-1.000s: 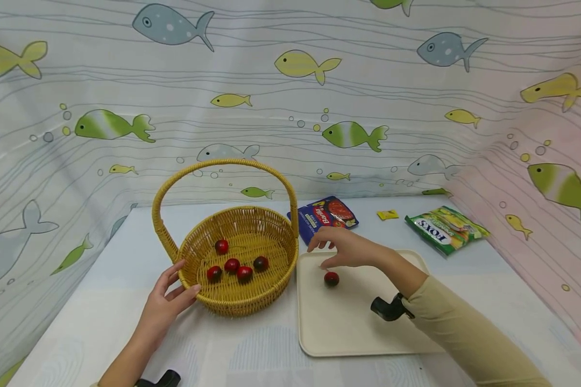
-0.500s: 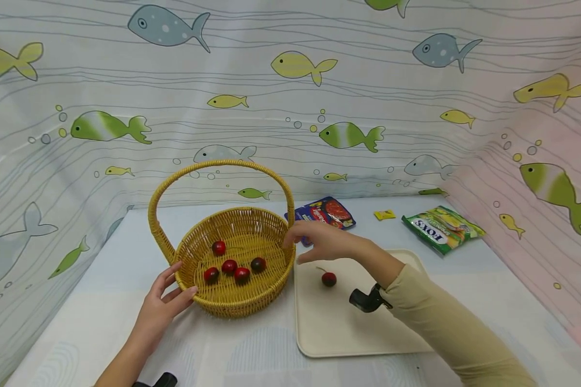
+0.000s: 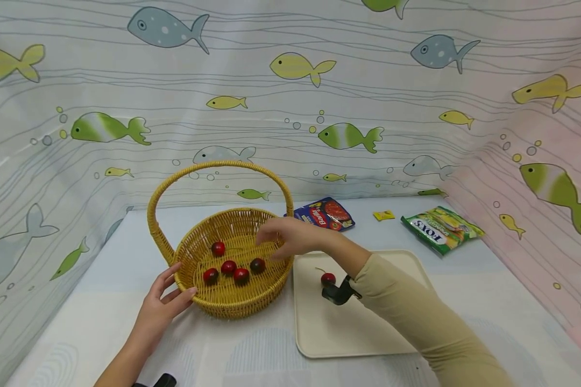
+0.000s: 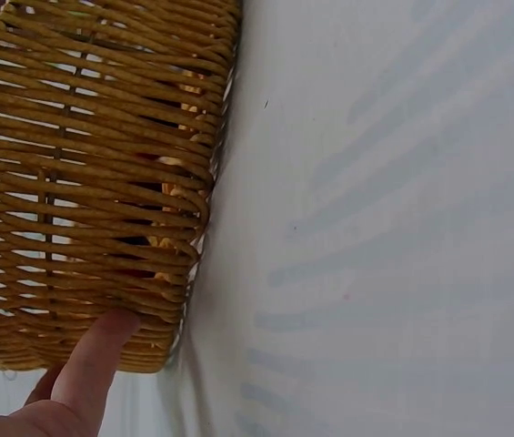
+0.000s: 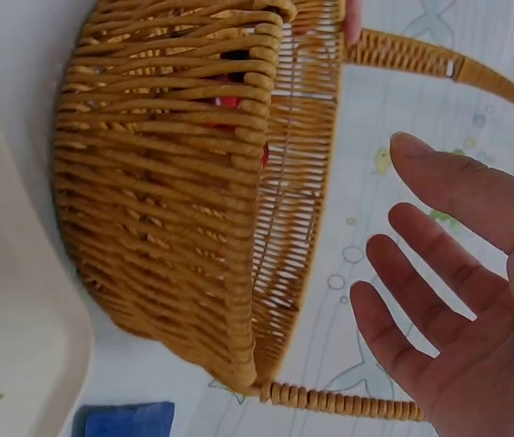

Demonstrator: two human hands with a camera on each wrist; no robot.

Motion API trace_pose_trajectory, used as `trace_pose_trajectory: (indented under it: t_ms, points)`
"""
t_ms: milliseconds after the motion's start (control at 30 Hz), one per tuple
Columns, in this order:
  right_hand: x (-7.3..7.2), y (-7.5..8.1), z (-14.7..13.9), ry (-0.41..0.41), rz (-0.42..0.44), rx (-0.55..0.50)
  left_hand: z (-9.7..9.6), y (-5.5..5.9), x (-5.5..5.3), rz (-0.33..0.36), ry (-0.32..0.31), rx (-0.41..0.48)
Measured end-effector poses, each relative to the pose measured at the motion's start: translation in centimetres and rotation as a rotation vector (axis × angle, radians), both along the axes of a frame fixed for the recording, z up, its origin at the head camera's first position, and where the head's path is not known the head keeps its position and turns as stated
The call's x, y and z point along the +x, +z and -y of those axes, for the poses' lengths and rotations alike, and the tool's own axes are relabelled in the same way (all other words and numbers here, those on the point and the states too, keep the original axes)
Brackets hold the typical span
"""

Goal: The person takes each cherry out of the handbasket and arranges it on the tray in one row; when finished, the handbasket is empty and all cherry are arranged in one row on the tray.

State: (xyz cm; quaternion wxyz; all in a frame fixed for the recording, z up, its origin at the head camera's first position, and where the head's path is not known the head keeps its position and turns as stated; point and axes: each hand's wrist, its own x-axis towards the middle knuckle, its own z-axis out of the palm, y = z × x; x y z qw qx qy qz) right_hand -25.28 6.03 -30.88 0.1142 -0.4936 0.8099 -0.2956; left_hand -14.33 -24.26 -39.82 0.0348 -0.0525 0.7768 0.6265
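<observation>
A round wicker basket (image 3: 237, 309) with a tall hoop handle stands left of centre, with several dark red cherries (image 3: 241, 276) on its bottom. My left hand (image 3: 157, 309) rests against the basket's near left side, fingers spread at the rim; in the left wrist view its thumb presses on the woven wall. Over the basket's right part is my right hand (image 3: 290, 236), fingers loosely bent and apart. The right wrist view shows nothing between the fingers of this right hand (image 5: 457, 291). One cherry (image 3: 327, 279) with a stem lies on the cream tray (image 3: 348, 336), partly behind the wrist camera.
Behind the tray lie a blue Barilla pouch (image 3: 326, 214), a small yellow packet (image 3: 383, 215) and a green Fox's bag (image 3: 440, 228). The basket handle (image 3: 222, 164) arches above the basket. A fish-patterned sheet (image 3: 261, 129) closes off the back and sides.
My right hand has moved left, from above the cherry on the tray to over the basket. The left hand stays at the basket's side, and the cherries have not moved.
</observation>
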Motion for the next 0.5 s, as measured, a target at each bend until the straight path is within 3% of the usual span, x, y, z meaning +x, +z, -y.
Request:
trace_pose_trajectory:
  t_ms: [133,500]
  points:
    - [-0.6,0.0,1.4,0.014,-0.017,0.015,0.0,0.1,0.0,-0.005,0.003,-0.002]
    - [-2.1,-0.3,4.7,0.013,0.052,0.052,0.1,0.0,0.1,-0.008,-0.001,0.009]
